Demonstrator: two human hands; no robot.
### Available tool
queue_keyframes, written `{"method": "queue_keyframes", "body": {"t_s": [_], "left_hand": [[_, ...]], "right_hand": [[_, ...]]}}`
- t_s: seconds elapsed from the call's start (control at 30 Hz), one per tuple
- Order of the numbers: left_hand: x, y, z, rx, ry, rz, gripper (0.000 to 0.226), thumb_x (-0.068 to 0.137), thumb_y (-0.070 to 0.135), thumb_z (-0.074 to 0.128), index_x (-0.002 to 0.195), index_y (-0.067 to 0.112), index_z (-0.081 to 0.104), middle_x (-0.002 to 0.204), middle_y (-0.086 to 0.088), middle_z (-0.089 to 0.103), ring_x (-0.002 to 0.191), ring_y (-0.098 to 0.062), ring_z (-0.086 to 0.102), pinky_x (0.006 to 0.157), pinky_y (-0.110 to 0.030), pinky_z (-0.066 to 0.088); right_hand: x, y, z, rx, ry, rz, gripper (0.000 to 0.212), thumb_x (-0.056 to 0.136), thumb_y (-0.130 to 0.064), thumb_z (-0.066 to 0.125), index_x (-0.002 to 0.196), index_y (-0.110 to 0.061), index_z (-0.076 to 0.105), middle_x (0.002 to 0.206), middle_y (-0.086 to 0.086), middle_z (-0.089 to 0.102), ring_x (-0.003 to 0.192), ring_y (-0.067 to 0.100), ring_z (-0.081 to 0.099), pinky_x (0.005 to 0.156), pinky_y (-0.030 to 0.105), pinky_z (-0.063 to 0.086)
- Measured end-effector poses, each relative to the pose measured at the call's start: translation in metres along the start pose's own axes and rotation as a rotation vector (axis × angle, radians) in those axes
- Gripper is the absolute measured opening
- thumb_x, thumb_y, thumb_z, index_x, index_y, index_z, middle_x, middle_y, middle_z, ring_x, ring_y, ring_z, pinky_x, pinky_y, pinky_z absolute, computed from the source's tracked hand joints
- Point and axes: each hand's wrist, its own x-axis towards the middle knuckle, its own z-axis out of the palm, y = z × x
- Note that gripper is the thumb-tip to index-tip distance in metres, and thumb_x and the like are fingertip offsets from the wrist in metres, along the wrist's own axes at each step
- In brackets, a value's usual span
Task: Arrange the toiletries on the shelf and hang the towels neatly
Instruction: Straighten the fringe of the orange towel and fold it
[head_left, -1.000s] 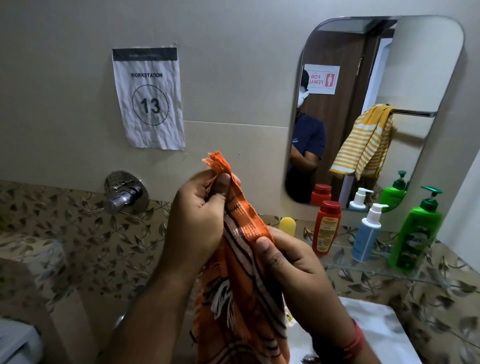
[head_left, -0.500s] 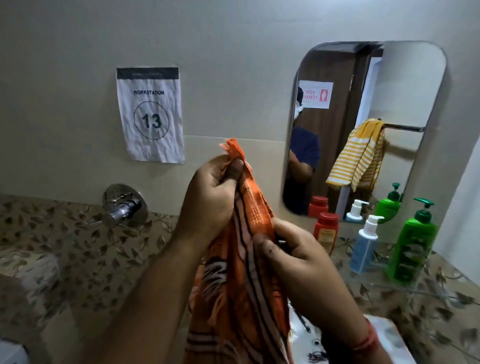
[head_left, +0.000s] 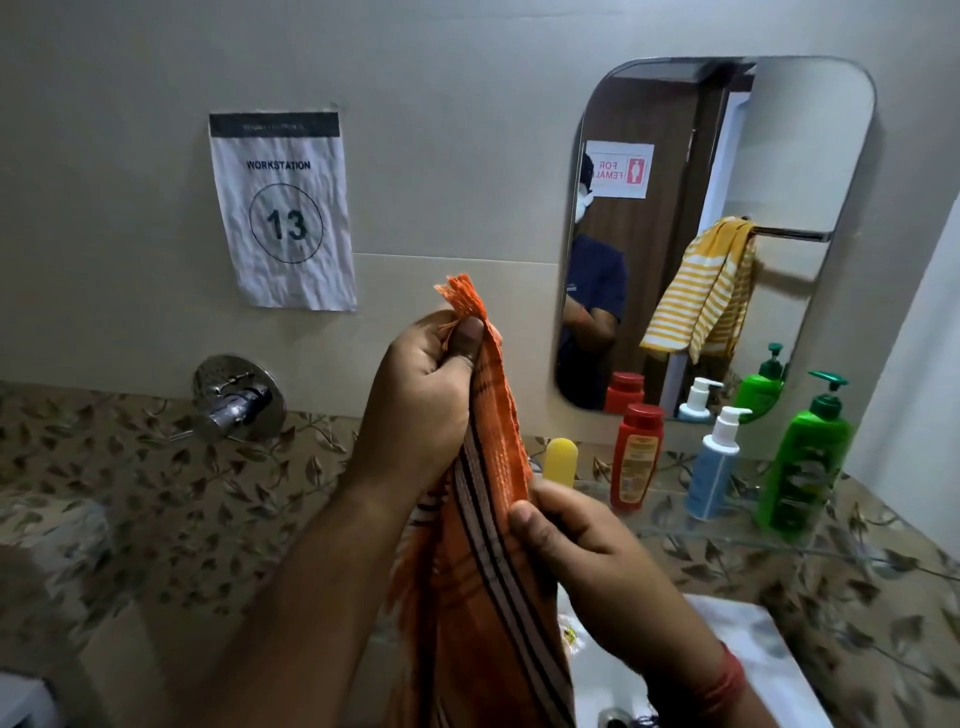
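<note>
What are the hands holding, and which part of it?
Both hands hold the orange striped towel. The left hand pinches its fringed top corner; the right hand has its grip on the edge lower down. The rest hangs below.

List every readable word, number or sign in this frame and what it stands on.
"WORKSTATION" and "13" in a circle: paper sheet on the wall; its dark header strip is too blurred.
"FOR FEMALE", mirrored, with a figure icon: door sign in the mirror.
Red bottle, blue pump bottle, green pump bottle: labels unreadable.

My left hand is raised, thumb pinching; my right hand, lower beside it, fingers curled, thumb pressing.
</note>
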Motion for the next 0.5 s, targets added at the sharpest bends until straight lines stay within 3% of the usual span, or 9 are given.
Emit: {"method": "queue_keyframes", "body": {"t_s": [0.13, 0.2, 0.3, 0.5], "left_hand": [[-0.004, 0.000, 0.002, -0.002, 0.044, -0.029, 0.024, 0.104, 0.027, 0.049, 0.093, 0.016, 0.067, 0.063, 0.015, 0.064, 0.058, 0.004, 0.060, 0.057, -0.014, 0.048], [-0.003, 0.002, 0.003, 0.005, 0.081, -0.030, 0.024, 0.103, 0.030, 0.050, 0.092, 0.018, 0.067, 0.063, 0.015, 0.063, 0.058, 0.004, 0.059, 0.056, -0.013, 0.046], [-0.001, 0.005, 0.003, 0.026, 0.134, -0.016, 0.026, 0.103, 0.031, 0.050, 0.089, 0.018, 0.066, 0.067, 0.011, 0.063, 0.060, 0.000, 0.057, 0.061, -0.019, 0.047], [-0.005, 0.011, 0.000, 0.043, 0.180, 0.009, 0.028, 0.104, 0.034, 0.048, 0.093, 0.015, 0.065, 0.066, 0.005, 0.055, 0.057, -0.003, 0.051, 0.059, -0.025, 0.045]], "right_hand": [[-0.011, 0.008, 0.009, -0.127, 0.027, -0.082, 0.059, 0.094, -0.053, 0.053, 0.094, 0.005, 0.059, 0.103, 0.022, 0.055, 0.097, 0.039, 0.056, 0.084, 0.063, 0.045], [-0.016, 0.011, 0.014, -0.199, 0.047, -0.134, 0.050, 0.094, -0.050, 0.053, 0.083, -0.002, 0.058, 0.096, 0.010, 0.054, 0.088, 0.030, 0.056, 0.076, 0.051, 0.050], [-0.020, 0.019, 0.021, -0.364, 0.037, -0.183, 0.037, 0.096, -0.041, 0.052, 0.078, -0.009, 0.054, 0.091, -0.003, 0.049, 0.078, 0.015, 0.051, 0.064, 0.024, 0.043], [-0.028, 0.036, 0.025, -0.456, 0.022, -0.213, 0.024, 0.096, -0.029, 0.055, 0.078, -0.014, 0.051, 0.087, -0.008, 0.048, 0.078, 0.009, 0.048, 0.064, 0.016, 0.036]]}}
